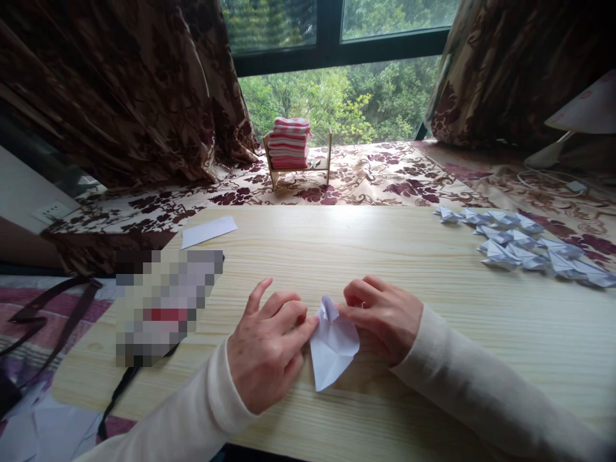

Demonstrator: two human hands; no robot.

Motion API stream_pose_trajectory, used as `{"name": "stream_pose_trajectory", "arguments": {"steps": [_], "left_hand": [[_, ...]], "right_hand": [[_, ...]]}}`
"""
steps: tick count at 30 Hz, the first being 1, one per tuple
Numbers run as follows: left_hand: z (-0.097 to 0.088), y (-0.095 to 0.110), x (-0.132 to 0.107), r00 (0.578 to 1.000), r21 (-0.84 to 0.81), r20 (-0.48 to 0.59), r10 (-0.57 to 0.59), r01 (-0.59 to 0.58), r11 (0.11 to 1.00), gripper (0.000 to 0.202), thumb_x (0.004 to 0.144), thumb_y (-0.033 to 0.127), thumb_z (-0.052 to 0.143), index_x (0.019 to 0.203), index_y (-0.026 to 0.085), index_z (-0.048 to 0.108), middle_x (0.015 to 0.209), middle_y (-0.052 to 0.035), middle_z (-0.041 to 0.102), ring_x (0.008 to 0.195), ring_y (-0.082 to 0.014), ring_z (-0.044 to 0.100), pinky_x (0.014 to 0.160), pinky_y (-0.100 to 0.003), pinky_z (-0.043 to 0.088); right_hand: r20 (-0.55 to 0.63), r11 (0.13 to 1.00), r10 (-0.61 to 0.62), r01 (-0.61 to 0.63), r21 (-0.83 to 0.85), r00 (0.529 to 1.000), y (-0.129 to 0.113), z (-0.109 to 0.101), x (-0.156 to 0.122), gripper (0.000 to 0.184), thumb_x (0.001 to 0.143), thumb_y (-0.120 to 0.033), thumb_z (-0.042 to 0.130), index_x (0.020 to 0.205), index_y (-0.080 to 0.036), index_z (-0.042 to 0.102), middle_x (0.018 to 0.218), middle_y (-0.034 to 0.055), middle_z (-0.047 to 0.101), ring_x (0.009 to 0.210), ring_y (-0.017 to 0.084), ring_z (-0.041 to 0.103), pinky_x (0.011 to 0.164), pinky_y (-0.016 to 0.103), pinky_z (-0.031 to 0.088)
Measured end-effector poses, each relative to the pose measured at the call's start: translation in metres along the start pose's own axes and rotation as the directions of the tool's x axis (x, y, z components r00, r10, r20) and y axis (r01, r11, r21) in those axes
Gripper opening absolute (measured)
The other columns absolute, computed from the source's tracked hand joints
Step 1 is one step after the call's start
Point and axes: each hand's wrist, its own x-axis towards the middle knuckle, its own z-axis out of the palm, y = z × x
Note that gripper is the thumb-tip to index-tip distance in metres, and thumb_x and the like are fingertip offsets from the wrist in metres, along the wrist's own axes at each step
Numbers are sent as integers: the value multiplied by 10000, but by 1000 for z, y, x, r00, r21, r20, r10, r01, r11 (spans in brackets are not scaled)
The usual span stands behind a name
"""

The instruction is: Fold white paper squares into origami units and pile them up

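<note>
Between my two hands, a small sheet of folded white paper (pixel 333 359) rests on the light wooden table (pixel 289 247), its lower end coming to a point. Its upper part stands up in a narrow curl. My left hand (pixel 272 346) pinches the paper's upper left edge, with the other fingers bent and raised. On the opposite side, my right hand (pixel 385 314) grips the upper right edge with its fingers curled in. The tips of the right thumb and fingers are partly hidden behind the paper.
Several folded white paper pieces (pixel 522 247) lie in rows at the table's far right. A white paper strip (pixel 209 231) and a blurred-out flat object (pixel 168 308) lie on the left. Behind, a small stand (pixel 330 157) holds folded pink-striped cloths (pixel 289 144); a lamp (pixel 584 106) stands right.
</note>
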Motion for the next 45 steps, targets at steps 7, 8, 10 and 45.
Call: {"name": "stream_pose_trajectory", "arguments": {"steps": [7,8,10,45], "left_hand": [[-3,8,-2,999,-2,1,-40,40,999,328,764,112,426,1000,184,642,892,-46,623,1003,-223,512,1067,-520,172],[-1,9,1,998,-3,-3,-55,55,998,322,764,115,424,992,179,643,889,-49,622,996,-223,513,1065,-518,177],[4,11,5,997,-2,-4,-81,81,997,310,763,124,426,983,163,641,896,-58,624,991,-228,515,1060,-518,184],[13,54,5,976,143,-21,-217,218,965,357,866,221,403,1164,151,586,1122,-89,630,1026,-250,525,1031,-517,228]], "right_hand": [[3,1000,1,-1,-21,1000,-1,-1,0,248,767,-129,482,941,-190,647,810,68,531,684,163,400,593,282,346],[1,1000,0,0,-24,1000,-1,-1,0,250,772,-129,475,946,-190,645,808,67,530,684,164,400,591,282,344],[-3,999,-8,8,-35,1000,0,0,-1,248,786,-139,468,957,-191,640,804,67,527,681,165,398,587,283,341],[-47,977,-56,45,-211,997,-1,7,6,122,776,-205,556,864,-212,640,764,46,561,672,164,415,549,282,318]]}}
